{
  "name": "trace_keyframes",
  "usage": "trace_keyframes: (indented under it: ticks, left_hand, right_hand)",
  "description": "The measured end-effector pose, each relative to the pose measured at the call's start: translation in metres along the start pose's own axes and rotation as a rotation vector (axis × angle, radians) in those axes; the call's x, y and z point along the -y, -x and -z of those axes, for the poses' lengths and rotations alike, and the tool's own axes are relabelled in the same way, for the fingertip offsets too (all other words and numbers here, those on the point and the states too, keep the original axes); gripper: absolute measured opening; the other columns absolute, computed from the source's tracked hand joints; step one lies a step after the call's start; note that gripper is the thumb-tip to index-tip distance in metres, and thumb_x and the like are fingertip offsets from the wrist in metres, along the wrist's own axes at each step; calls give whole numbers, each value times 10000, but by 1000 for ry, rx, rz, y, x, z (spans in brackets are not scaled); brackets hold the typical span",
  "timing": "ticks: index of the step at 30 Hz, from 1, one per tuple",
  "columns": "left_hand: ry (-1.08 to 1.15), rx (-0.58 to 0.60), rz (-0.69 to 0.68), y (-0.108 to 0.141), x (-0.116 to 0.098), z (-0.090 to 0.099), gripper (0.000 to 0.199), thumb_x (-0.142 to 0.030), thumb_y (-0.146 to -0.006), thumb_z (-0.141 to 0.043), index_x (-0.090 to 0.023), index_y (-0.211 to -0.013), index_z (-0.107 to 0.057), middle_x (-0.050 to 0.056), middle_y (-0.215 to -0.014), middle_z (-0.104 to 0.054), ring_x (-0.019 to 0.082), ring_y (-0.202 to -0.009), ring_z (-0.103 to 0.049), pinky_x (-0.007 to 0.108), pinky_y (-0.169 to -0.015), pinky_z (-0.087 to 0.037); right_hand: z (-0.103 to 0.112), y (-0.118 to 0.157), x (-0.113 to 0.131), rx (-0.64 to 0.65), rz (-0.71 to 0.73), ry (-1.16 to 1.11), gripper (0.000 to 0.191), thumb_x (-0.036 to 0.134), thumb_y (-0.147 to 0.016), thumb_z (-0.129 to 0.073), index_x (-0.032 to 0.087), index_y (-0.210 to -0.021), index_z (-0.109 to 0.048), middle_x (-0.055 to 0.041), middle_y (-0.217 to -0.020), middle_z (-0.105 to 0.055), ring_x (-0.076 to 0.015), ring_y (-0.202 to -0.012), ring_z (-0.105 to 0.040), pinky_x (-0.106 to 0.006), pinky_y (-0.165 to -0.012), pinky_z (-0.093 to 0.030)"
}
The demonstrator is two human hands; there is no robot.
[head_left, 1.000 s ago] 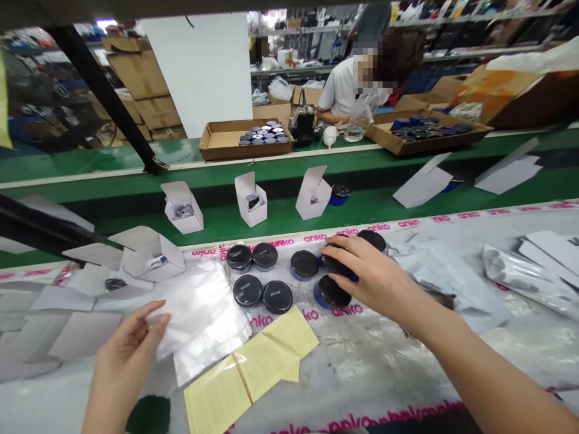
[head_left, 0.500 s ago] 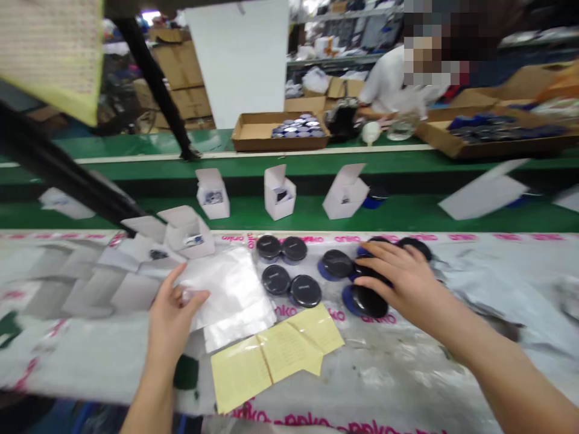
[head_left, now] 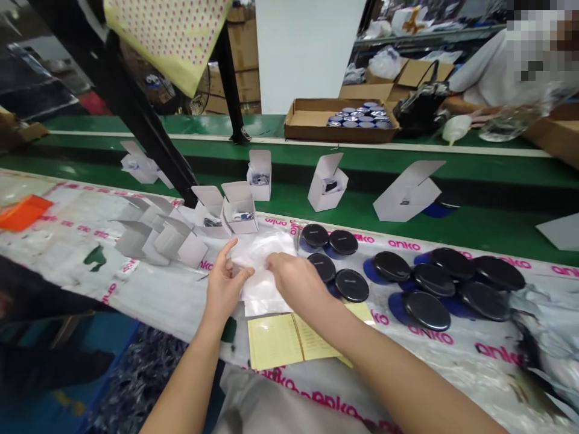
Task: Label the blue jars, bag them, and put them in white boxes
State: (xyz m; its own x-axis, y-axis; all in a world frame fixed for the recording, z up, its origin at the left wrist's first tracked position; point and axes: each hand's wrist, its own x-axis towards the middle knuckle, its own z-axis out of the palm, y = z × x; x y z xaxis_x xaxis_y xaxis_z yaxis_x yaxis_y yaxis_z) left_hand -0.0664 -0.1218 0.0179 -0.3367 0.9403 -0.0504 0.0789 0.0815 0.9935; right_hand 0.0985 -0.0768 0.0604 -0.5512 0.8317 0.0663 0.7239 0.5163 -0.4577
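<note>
My left hand (head_left: 226,283) is at the left edge of a stack of clear plastic bags (head_left: 262,304), thumb and forefinger apart, the thumb over the bags. Across the stack reaches my right hand (head_left: 294,274), its fingers curled and pinched together on the top bag; the fingertips are partly hidden. A folded yellow printed sheet (head_left: 274,343) lies in front of the bags, partly beneath my right forearm. Right of the bags are several round jars with black lids (head_left: 353,285), one partly covered by my right hand. Behind the bags stand open white boxes (head_left: 240,217) with small items inside.
Several more blue jars with black lids (head_left: 427,310) are at the right. Open white boxes (head_left: 328,184) stand on the green conveyor (head_left: 289,163). A cardboard tray (head_left: 307,131) of jars is beyond. A black post (head_left: 149,126) rises at left. A co-worker (head_left: 488,72) sits across.
My right hand has left the jars at the right and moved left onto the plastic bags. My left hand stays at the bags' left edge. The view has turned left.
</note>
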Motion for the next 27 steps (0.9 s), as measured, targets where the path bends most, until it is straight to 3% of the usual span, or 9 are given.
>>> trace_keyframes:
  ticks: [2,4,6,8,11,13,17,22,27]
  left_hand:
    - [-143,-31,-23,0,6,1,729,-374,-808,-751,-220,-1472,-492,20,-883,-718,191,-766,-659,310,-742,-538]
    - [-337,-38,-73,1,10,1,624,-348,-847,-709,-243,-1437,-538,61,-1071,-726,223,-896,-671,355,-846,-534]
    - [-500,-18,-160,2,11,0,587,-304,-871,-673,-245,-1440,-545,94,-1222,-680,266,-1063,-648,407,-958,-505]
    - [-593,-64,-277,4,6,-1,605,-272,-868,-667,-225,-1457,-536,126,-1284,-618,300,-1191,-590,451,-1035,-466]
    - [-586,-217,-447,12,-13,-4,399,-309,-872,-700,-227,-1262,-682,123,-1235,-597,302,-1196,-575,459,-1058,-446]
    - [-463,-176,-488,21,-33,-10,223,-361,-897,-699,-243,-1083,-739,93,-1155,-640,272,-1119,-614,420,-1017,-467]
    - [-119,83,-299,29,-62,-29,283,-412,-830,-771,-248,-1058,-737,61,-1071,-708,237,-999,-646,343,-858,-503]
    - [165,46,-72,21,-56,-38,206,-401,-855,-733,-201,-816,-703,22,-831,-689,177,-812,-611,302,-778,-483]
    - [393,26,49,18,-48,-32,281,-374,-702,-884,-181,-726,-682,-9,-760,-662,135,-758,-584,264,-752,-476]
  right_hand:
    - [11,3,-11,-20,-27,3,299,2,-907,-485,172,-953,-727,-112,-906,-799,-251,-812,-764,-315,-689,-543]
    - [25,6,-22,-108,-56,-43,359,17,-914,-443,188,-1086,-709,-113,-995,-800,-257,-903,-762,-348,-760,-561]
    - [37,7,-32,-265,-105,-218,354,95,-945,-453,211,-1230,-628,-87,-1012,-793,-242,-886,-750,-367,-766,-567]
    - [48,9,-40,-378,-157,-456,288,213,-958,-521,221,-1243,-560,-45,-899,-779,-220,-764,-724,-355,-696,-559]
    - [56,11,-44,-384,-172,-598,271,302,-924,-608,236,-1176,-532,-17,-809,-751,-213,-707,-705,-346,-661,-549]
    - [56,13,-38,-369,-135,-529,303,265,-908,-616,252,-1199,-533,-23,-847,-754,-225,-762,-721,-359,-708,-560]
    - [49,18,-20,-313,32,-284,345,157,-919,-557,264,-1247,-546,-33,-889,-731,-231,-818,-716,-337,-726,-556]
    - [40,22,-16,-275,182,-44,244,186,-983,-561,211,-1225,-573,-70,-872,-689,-267,-823,-671,-358,-679,-535]
    - [39,22,-18,-400,276,10,236,341,-995,-633,158,-1144,-641,-143,-1027,-712,-317,-987,-656,-437,-831,-510]
